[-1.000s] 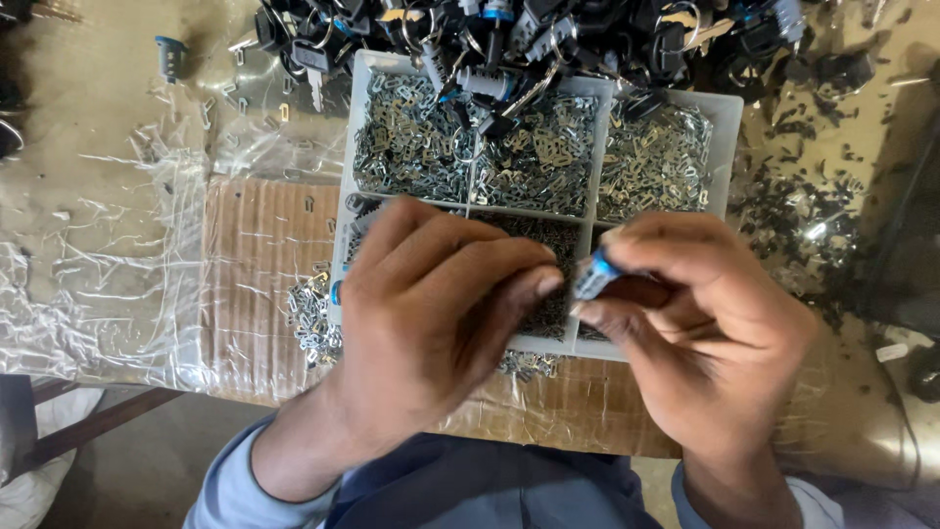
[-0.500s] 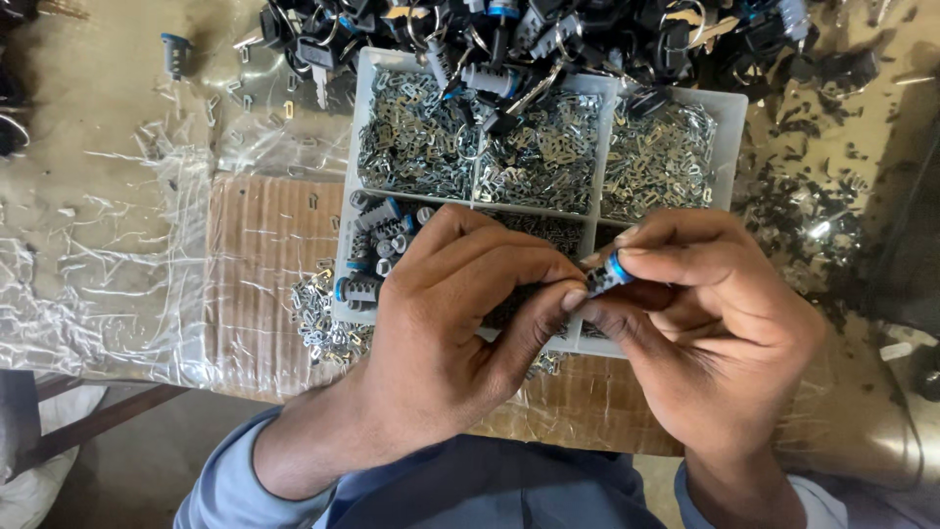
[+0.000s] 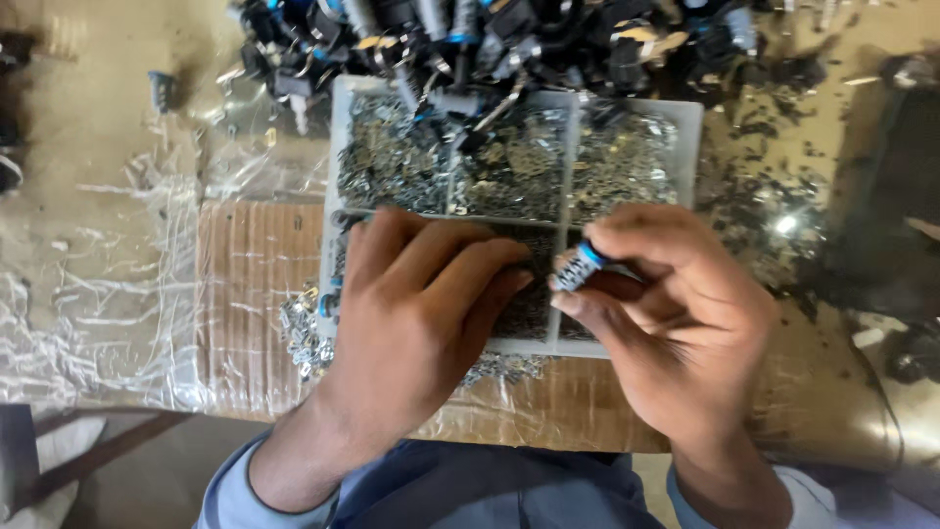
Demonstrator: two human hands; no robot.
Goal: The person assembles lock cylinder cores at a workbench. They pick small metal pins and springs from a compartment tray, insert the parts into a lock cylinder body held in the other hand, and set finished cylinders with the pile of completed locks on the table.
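Far left, clear plastic sheeting [image 3: 108, 294] lay crumpled over the surface [image 3: 88, 127], w/ a sheet of corrugated cardboard [image 3: 245, 284] on top, prob. as a work mat to catch loose bits. A small heap of metal clips [image 3: 299, 338] sat on the cardboard just beside the white divided tray [image 3: 338, 147], touching its lower-left corner. Tray's back 3 compartments were full of small metal parts; the front ones were mostly hidden under the hands. Left hand [image 3: 416, 313] lay palm-down over the front-left compartments, fingers curled together, tips pointing right toward the other hand; whether it pinched a piece underneath, can't tell, the grip was hidden by its own knuckles. Right hand [image 3: 676, 313] hovered over the tray's front-right part, thumb & forefinger clamped on a small cylindrical part w/ blue band [image 3: 578, 266], held tilted w/ its free end aimed at the left fingertips, close but w/ a slight gap visible. Holding it over the tray looked sensible: anything dropped would fall back into a compartment. Behind the tray, a big pile of black components [image 3: 509, 39] w/ blue & metal bits, some spilling onto the tray's back edge, within easy reach. To the right, scattered dark scraps [image 3: 764, 196] lay across the surface.
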